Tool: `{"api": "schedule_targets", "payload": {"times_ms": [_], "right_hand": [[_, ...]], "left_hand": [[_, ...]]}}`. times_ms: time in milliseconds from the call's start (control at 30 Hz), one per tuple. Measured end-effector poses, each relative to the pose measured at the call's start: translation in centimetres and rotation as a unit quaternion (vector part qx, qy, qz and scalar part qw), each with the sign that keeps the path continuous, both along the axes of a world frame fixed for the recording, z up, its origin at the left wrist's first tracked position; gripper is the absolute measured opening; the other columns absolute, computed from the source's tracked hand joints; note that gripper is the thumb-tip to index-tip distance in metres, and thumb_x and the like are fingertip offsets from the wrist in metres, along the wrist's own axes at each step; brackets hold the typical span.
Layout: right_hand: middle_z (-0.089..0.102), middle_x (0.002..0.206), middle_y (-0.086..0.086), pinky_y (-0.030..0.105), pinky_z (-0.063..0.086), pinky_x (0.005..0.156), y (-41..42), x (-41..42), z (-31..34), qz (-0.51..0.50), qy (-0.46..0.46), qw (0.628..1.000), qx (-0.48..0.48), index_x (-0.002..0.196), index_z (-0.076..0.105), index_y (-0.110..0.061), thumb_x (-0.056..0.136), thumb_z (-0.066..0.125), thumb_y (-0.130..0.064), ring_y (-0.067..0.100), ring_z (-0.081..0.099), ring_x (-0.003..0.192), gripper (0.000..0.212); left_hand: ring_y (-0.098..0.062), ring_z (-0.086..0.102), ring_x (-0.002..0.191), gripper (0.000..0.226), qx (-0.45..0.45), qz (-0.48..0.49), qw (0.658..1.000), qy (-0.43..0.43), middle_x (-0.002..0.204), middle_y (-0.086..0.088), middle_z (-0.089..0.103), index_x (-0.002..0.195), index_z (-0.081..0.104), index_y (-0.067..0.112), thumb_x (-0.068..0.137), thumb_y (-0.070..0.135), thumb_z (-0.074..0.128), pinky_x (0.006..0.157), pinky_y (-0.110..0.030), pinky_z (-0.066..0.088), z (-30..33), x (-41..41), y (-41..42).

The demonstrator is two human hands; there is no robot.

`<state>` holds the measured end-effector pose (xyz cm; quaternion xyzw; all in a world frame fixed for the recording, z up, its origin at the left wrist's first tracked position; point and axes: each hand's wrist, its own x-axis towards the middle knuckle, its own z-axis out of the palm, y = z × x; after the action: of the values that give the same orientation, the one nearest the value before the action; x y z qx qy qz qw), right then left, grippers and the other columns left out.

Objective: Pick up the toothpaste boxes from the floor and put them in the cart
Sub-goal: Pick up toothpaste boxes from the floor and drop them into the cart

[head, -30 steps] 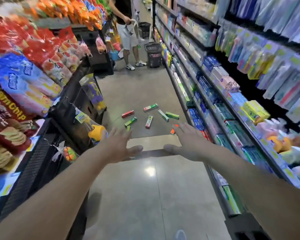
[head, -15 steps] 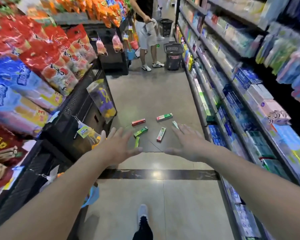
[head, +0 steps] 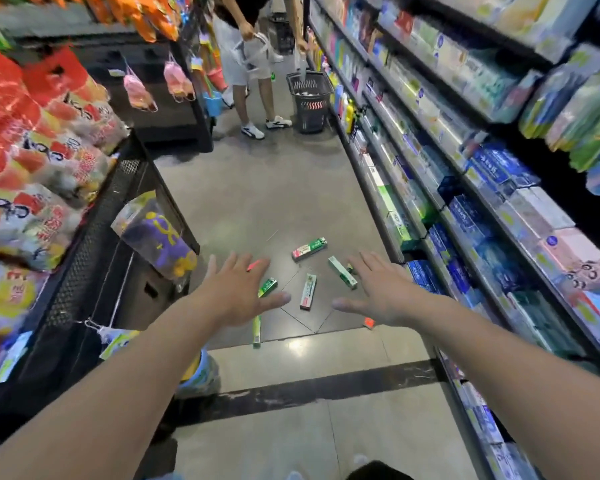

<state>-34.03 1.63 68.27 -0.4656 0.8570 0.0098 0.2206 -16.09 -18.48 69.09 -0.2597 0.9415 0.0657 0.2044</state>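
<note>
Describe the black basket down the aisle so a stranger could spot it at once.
Follow the long right-hand shelving to the far end of the aisle. There a black basket stands on the floor against the shelf base, beside a person in white sneakers. It alone has a red-and-white zigzag band across its front.

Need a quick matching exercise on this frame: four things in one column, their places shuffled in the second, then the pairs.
Things
1. left hand
2. right hand
3. black basket
4. snack bags

Places
A. stacked on the rack along the left of the aisle
B. spread open over the left of the scattered toothpaste boxes
C. standing on the floor far down the aisle, beside another person's feet
D. spread open near the blue boxes on the low right shelf

Pairs: 1-B, 2-D, 3-C, 4-A
</note>
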Motion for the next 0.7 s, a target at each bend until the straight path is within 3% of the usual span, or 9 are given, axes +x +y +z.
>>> {"api": "schedule_targets", "payload": {"times_ms": [333,467,600,700], "right_hand": [[-0.005,0.165,0.006,0.045,0.007,0.121,-9.4,-15.5,-5.0,-0.012,-0.019,1.0,0.011,0.158,-0.001,-0.021,0.078,0.036,-0.086,0.021,-0.006,0.152,0.11],[-0.006,0.165,0.006,0.046,0.007,0.122,-13.0,-22.5,-6.5,-0.01,-0.044,0.999,0.018,0.158,-0.002,-0.022,0.077,0.037,-0.086,0.021,-0.006,0.152,0.111],[-0.004,0.165,0.007,0.046,0.007,0.121,-16.0,-29.0,-7.8,-0.01,-0.043,0.999,0.024,0.157,-0.002,-0.021,0.078,0.038,-0.085,0.021,-0.005,0.152,0.109],[-0.001,0.165,0.006,0.045,0.008,0.121,-16.9,-33.0,-8.9,-0.027,-0.044,0.999,0.014,0.157,0.002,-0.022,0.076,0.036,-0.087,0.021,-0.002,0.152,0.11]], "left_hand": [[-0.03,-0.002,0.151,0.1,0.012,-0.019,1.0,-0.011,0.164,-0.009,0.004,0.157,0.001,0.031,0.077,0.087,0.021,0.118,-0.058,-0.004,-4.6,-16.8,-8.5],[-0.029,-0.002,0.151,0.113,0.027,-0.016,0.999,-0.033,0.164,-0.009,0.006,0.157,0.0,0.03,0.062,0.092,0.006,0.119,-0.058,-0.002,-6.2,-24.4,-11.5],[-0.028,0.001,0.151,0.096,0.02,-0.036,0.999,-0.034,0.164,-0.009,0.005,0.157,-0.001,0.03,0.081,0.084,0.022,0.118,-0.057,0.0,-7.3,-31.5,-14.0],[-0.028,0.0,0.151,0.095,0.03,-0.051,0.998,-0.027,0.164,-0.009,0.004,0.157,-0.002,0.03,0.082,0.084,0.023,0.119,-0.057,-0.001,-8.2,-36.1,-15.8]]}}
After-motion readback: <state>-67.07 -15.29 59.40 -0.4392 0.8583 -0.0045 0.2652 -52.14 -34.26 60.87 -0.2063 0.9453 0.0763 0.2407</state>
